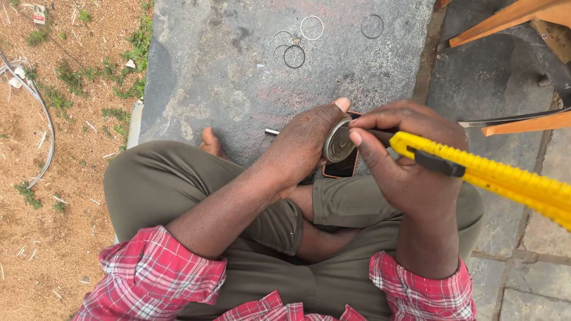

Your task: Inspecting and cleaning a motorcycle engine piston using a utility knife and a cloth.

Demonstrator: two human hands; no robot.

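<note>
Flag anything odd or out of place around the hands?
One thing: a phone with an orange edge lies on the person's leg right under the round metal disc the left hand holds, while the right hand works a yellow utility knife against it. Rings lie loose on the stone slab.

A grey stone slab (238, 77) lies outdoors in flat daylight. To its left spreads sandy ground (59, 178) with tufts of grass (128, 71) and a pale cable (35, 101). Paving stones (529, 249) run along the right, below orange wooden bars (505, 18).
</note>
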